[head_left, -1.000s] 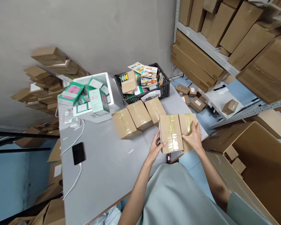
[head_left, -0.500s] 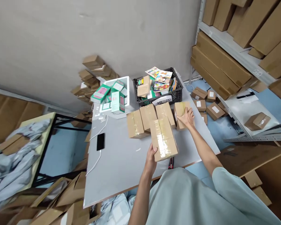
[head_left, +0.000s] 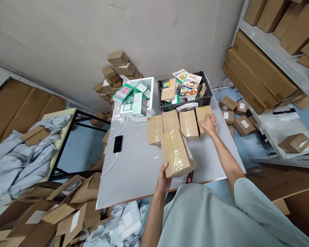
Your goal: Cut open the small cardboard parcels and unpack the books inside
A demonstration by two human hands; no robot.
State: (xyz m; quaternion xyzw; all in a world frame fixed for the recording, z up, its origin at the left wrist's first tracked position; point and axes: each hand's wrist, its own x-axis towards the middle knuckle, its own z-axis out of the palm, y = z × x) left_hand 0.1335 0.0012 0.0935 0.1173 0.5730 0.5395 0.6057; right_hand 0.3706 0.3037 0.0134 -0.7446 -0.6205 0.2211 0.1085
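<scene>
My left hand (head_left: 164,177) is closed on the lower left corner of a taped cardboard box (head_left: 175,151), raised and tilted over the table's front part. Behind it, several similar boxes stand in a row, among them a taped box (head_left: 189,124) and, at the left end, another box (head_left: 155,130). My right hand (head_left: 209,123) grips the cardboard box (head_left: 203,115) at the row's right end, its fingers over the top and right edge. Some fingertips there are hard to see. A red and black tool (head_left: 189,177) lies partly hidden by the held box.
A white bin (head_left: 152,92) of green and pink boxes and a black crate (head_left: 208,99) of booklets stand at the table's back. A phone (head_left: 117,144) with a white cable lies left. Shelving (head_left: 270,41) rises right; open cartons (head_left: 79,219) crowd the lower left floor.
The held box has tilted, showing more of its right side. The boxes at the row's right end now sit more in line. The whole view has shifted a little.
</scene>
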